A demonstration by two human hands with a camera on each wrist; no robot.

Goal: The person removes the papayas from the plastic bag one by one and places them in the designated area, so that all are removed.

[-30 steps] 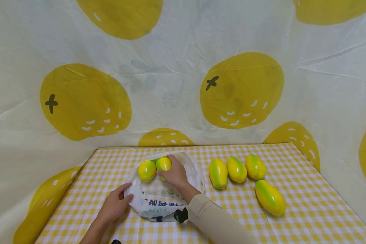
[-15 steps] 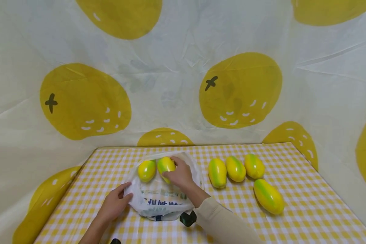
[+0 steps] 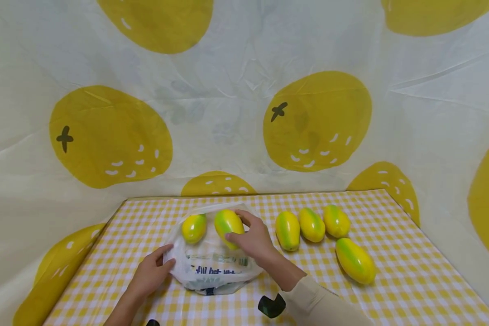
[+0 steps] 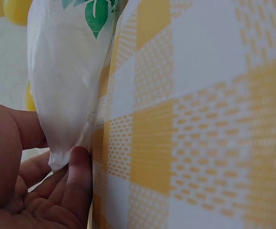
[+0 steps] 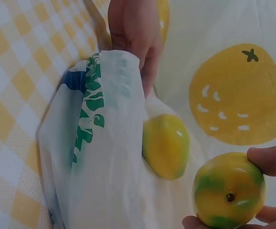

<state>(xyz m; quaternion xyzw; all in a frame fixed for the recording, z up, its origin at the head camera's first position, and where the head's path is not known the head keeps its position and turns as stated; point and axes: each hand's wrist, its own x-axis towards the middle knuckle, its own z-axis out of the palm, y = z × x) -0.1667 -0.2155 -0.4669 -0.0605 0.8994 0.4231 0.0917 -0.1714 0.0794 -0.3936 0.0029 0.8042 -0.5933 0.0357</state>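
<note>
A white plastic bag with blue and green print lies on the table with its mouth spread. My left hand pinches the bag's left edge; in the left wrist view, thumb and fingers meet on the gathered plastic. My right hand grips a yellow and green papaya over the bag's mouth, thumb on its near side. In the right wrist view this papaya shows its stem end and stands apart from the bag. Another papaya lies inside the bag, at its left.
Right of the bag, three papayas lie in a row, with another papaya nearer to me. A yellow checked cloth covers the table. Behind it hangs a pale fabric wall printed with large yellow fruit.
My right hand has drawn the papaya up and to the right, away from the papaya in the bag. My left hand keeps its hold on the bag's edge.
</note>
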